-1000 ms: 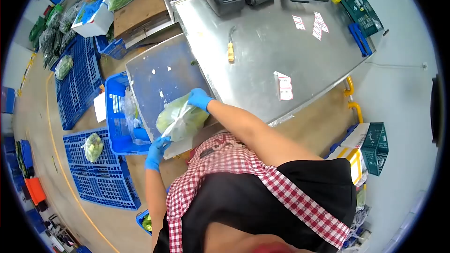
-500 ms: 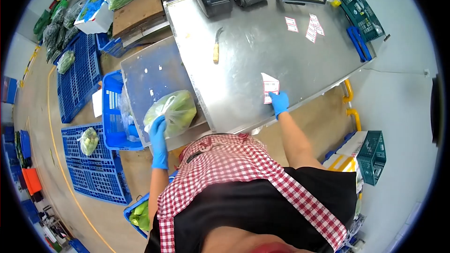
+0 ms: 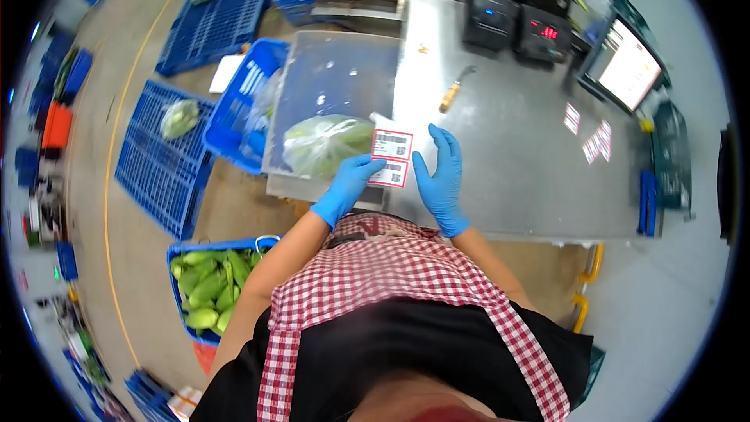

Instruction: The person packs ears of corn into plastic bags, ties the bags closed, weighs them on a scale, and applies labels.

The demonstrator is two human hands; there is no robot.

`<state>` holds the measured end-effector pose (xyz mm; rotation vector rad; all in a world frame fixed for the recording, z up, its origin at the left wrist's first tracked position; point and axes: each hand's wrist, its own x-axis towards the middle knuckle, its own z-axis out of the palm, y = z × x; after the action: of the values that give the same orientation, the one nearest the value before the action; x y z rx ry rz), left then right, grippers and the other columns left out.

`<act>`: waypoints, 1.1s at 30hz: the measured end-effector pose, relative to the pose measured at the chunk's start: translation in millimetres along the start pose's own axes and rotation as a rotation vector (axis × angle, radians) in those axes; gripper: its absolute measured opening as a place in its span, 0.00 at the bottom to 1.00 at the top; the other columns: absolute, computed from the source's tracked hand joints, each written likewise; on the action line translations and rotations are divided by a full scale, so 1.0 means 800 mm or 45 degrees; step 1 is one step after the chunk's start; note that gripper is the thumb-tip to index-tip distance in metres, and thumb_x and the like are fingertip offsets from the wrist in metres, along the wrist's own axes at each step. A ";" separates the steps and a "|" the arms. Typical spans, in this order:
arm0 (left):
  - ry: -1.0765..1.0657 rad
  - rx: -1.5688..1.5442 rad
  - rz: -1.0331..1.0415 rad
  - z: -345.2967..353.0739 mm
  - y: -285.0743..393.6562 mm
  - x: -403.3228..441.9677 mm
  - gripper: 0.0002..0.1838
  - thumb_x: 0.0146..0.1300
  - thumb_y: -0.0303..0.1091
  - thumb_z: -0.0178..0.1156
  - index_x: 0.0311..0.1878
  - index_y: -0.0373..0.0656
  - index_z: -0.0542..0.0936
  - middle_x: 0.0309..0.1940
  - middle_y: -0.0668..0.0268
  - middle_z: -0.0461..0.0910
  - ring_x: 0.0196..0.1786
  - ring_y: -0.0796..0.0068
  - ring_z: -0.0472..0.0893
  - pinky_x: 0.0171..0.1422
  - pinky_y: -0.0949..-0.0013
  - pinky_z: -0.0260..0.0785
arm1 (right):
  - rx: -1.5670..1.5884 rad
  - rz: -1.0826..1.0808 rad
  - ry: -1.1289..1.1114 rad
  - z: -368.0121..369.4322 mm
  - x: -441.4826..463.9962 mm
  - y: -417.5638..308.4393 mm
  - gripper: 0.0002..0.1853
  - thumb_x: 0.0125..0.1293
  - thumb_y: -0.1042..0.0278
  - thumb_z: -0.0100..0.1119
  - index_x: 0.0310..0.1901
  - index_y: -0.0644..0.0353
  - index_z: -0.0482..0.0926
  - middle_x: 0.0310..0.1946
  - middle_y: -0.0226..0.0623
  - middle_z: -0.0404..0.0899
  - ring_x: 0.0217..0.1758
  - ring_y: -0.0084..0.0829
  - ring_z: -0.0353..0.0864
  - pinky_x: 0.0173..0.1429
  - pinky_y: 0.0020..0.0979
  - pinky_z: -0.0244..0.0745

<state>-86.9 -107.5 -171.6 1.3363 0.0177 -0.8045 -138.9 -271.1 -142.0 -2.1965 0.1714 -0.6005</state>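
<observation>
My left hand (image 3: 349,186), in a blue glove, pinches the lower left edge of a label strip (image 3: 391,158) with two red-bordered labels. Just right of the strip is my right hand (image 3: 442,181), gloved in blue, its thumb and fingers apart and nothing between them. Behind my left hand, a clear plastic bag of green produce (image 3: 324,144) lies on the blue-grey scale plate (image 3: 344,59). A curved knife with a yellow handle (image 3: 451,97) rests on the metal table (image 3: 508,187).
At the table's back stand a label printer (image 3: 490,16), a device with red digits (image 3: 544,33) and a screen (image 3: 624,64). More labels (image 3: 598,142) lie to the right. Blue crates (image 3: 226,126), a crate of green corn (image 3: 211,285) and blue pallets (image 3: 152,168) are at left.
The label strip has left the table and is now in my left hand, which has let go of the bag. My right hand has opened beside the strip. The view has turned.
</observation>
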 end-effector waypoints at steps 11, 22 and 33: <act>0.159 -0.071 -0.161 -0.097 -0.016 -0.056 0.13 0.59 0.34 0.56 0.43 0.35 0.79 0.36 0.64 0.80 0.36 0.80 0.76 0.42 0.76 0.67 | -0.235 -1.049 -0.745 0.103 0.044 -0.023 0.12 0.55 0.60 0.58 0.40 0.53 0.77 0.39 0.31 0.73 0.49 0.32 0.70 0.64 0.43 0.48; 0.100 0.091 -0.205 -0.212 -0.038 -0.090 0.12 0.52 0.27 0.60 0.39 0.31 0.80 0.30 0.66 0.80 0.35 0.82 0.76 0.42 0.77 0.67 | 0.164 -1.078 -1.548 0.245 0.047 -0.061 0.10 0.52 0.60 0.55 0.28 0.56 0.80 0.24 0.32 0.75 0.34 0.34 0.73 0.48 0.36 0.63; 0.353 -0.820 -0.183 -0.315 -0.058 -0.123 0.15 0.56 0.27 0.57 0.45 0.27 0.76 0.41 0.57 0.79 0.44 0.68 0.79 0.49 0.71 0.71 | 0.820 0.753 -0.852 0.429 0.131 -0.029 0.10 0.54 0.68 0.57 0.24 0.68 0.77 0.21 0.24 0.73 0.24 0.16 0.66 0.28 0.23 0.63</act>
<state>-76.4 159.2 -236.3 0.8256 0.5530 -0.6480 114.1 -51.1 -271.2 -1.4972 0.2183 0.3777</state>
